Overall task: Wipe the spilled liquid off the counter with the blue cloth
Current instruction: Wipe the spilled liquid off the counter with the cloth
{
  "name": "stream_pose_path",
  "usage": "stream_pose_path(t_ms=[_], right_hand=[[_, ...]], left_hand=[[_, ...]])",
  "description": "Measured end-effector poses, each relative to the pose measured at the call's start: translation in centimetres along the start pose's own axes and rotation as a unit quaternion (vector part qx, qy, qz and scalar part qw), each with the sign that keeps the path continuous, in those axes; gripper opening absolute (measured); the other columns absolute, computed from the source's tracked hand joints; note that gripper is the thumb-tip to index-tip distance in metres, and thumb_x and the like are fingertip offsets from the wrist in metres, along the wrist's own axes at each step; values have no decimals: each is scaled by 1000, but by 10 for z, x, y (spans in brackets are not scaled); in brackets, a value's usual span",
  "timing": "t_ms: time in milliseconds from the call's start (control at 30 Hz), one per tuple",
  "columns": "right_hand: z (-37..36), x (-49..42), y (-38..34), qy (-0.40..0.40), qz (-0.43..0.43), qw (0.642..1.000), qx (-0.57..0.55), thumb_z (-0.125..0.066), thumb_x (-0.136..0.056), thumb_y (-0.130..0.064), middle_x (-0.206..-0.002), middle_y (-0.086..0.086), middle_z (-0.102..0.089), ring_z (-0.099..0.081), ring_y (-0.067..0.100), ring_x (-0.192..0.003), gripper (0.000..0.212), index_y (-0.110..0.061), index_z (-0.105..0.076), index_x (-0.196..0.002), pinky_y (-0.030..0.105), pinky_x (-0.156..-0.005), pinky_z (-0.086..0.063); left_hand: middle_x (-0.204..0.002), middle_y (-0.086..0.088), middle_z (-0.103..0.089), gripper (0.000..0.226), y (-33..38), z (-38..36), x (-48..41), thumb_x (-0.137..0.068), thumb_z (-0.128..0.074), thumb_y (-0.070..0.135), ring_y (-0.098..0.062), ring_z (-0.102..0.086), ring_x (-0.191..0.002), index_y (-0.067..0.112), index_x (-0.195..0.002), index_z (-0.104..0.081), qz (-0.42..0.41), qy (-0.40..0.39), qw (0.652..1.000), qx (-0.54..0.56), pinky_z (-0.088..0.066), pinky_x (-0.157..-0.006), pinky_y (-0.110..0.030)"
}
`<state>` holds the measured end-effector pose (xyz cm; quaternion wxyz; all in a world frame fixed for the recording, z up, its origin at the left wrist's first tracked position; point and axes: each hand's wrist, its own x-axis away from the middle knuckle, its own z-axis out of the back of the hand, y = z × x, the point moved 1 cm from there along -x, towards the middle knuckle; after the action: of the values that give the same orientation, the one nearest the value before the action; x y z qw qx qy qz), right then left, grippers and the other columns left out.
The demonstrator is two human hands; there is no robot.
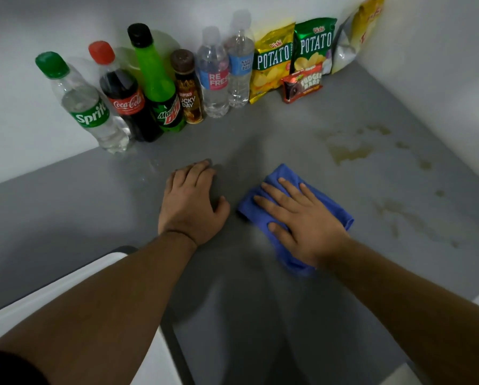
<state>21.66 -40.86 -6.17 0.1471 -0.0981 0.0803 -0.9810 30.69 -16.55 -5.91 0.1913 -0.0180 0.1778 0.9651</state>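
A folded blue cloth (285, 179) lies on the grey counter (93, 212), and my right hand (302, 220) presses flat on top of it with fingers spread. My left hand (191, 201) rests palm down on the bare counter just left of the cloth, holding nothing. Yellowish-brown spilled liquid (349, 151) spreads in patches to the right and beyond the cloth, with more streaks (410, 218) further right near the wall. The cloth sits apart from the main puddle.
Several bottles stand along the back wall: Sprite (91, 112), Coca-Cola (124, 101), Mountain Dew (160, 87), a coffee drink (189, 93), two water bottles (227, 68). Chip bags (271, 62) and a snack pack (302, 83) stand at the back right. A white object (66, 284) lies at front left.
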Motion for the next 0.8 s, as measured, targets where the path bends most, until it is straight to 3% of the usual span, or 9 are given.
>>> stream_pose_path(t_ms=[67, 133, 300, 433, 567, 667, 800], right_hand=[[2, 24, 20, -12, 6, 1000, -4, -28, -106, -51, -172, -12, -13, -4, 20, -160, 58, -37, -23, -163, 50, -129, -7], [6, 30, 34, 7, -40, 999, -14, -28, -107, -50, -172, -13, -13, -5, 19, -160, 58, -38, -22, -163, 53, -128, -9], [3, 4, 8, 40, -160, 986, -16, -32, -109, -47, -173, -6, -12, -4, 31, -160, 59, -35, -17, -164, 57, -127, -4], [-13, 34, -23, 44, -79, 996, -12, -34, -106, -47, -173, -5, -17, -10, 31, -160, 60, -31, -26, -163, 54, -128, -7], [-20, 82, 1, 11, -4, 1000, -17, -31, -107, -48, -171, -12, -18, -6, 20, -160, 58, -33, -26, -163, 51, -129, -9], [-14, 91, 22, 26, -67, 997, -26, -30, -107, -49, -172, -13, -16, -5, 19, -160, 58, -36, -23, -163, 53, -128, -10], [-13, 69, -7, 57, -185, 981, -26, -31, -107, -48, -173, -7, -16, -9, 28, -160, 60, -33, -22, -164, 57, -127, -9]], left_hand=[[-153, -3, -51, 61, 1, 1, 0, -85, -53, 48, -30, -46, -137, 15, -137, -58, 0, 0, 1000, -5, -35, -118, -53], [-153, -3, -51, 62, 2, 1, 0, -86, -52, 49, -29, -45, -138, 16, -138, -57, 0, -1, 1000, -10, -35, -119, -52], [-153, -5, -50, 64, 4, 2, 0, -86, -49, 50, -31, -44, -139, 14, -139, -55, 0, -13, 1000, -15, -35, -118, -54], [-152, -6, -52, 64, 5, 4, 2, -84, -50, 49, -33, -45, -137, 14, -138, -56, 1, -6, 1000, -7, -37, -116, -56], [-151, -6, -52, 62, 5, 4, 3, -86, -50, 49, -32, -45, -138, 15, -136, -56, -4, -5, 1000, -2, -38, -115, -57], [-151, -6, -52, 61, 4, 2, 4, -86, -51, 49, -32, -44, -139, 15, -137, -55, -10, 0, 1000, -3, -36, -117, -56], [-148, -9, -54, 59, 3, 0, 3, -87, -52, 48, -34, -46, -137, 13, -134, -56, -26, 9, 1000, -16, -35, -117, -57]])
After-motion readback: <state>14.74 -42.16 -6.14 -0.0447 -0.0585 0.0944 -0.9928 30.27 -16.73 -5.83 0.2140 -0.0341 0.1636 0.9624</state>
